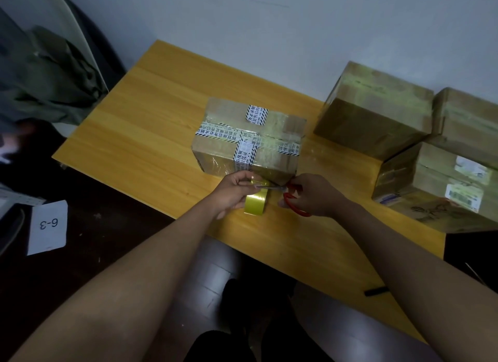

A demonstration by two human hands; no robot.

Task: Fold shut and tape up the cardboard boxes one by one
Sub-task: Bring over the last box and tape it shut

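Left hand (pixel 234 193) gripping yellow tape roll (pixel 256 204), right hand (pixel 314 196) curled through red scissors (pixel 292 198) with blades at the tape, closed cardboard box (pixel 249 138) just behind on wooden surface (pixel 151 135), three taped boxes (pixel 377 113) at right

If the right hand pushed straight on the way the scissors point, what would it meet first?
The right hand aims the red-handled scissors leftward, blades at the tape by the yellow tape roll. First contact would probably be that roll and the left hand gripping it, though depth is unclear.
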